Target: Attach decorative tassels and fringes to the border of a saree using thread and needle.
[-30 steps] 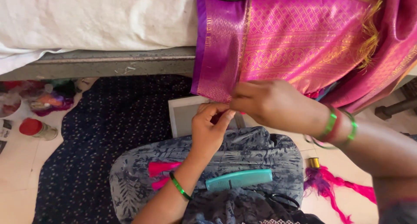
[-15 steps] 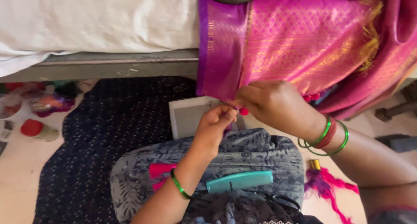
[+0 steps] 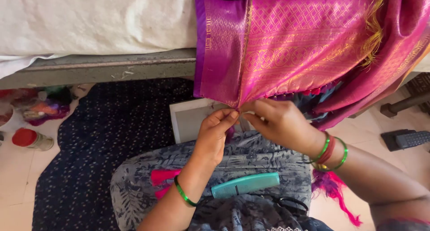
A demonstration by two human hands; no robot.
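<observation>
A magenta silk cloth with gold woven patterns [image 3: 286, 47] hangs down from the bed edge. My left hand [image 3: 215, 134] and my right hand [image 3: 280, 123] meet at its lower hem, both pinching the hem between fingertips at about the same spot. Green bangles sit on both wrists. A teal comb [image 3: 245, 185] lies on the grey patterned fabric over my lap [image 3: 134, 190], beside pink tassel threads [image 3: 161, 177]. A white-framed board [image 3: 188, 121] lies flat under my hands.
A dark blue dotted mat [image 3: 103, 137] covers the floor. A red-capped bottle [image 3: 31, 139] and a bundle of coloured threads [image 3: 40, 110] sit at the left. More pink threads [image 3: 336, 195] lie at the right. A white mattress [image 3: 89, 20] is above.
The cloth's hem and both hands have shifted slightly right and down in view. My fingers stay pinched on the hem throughout.
</observation>
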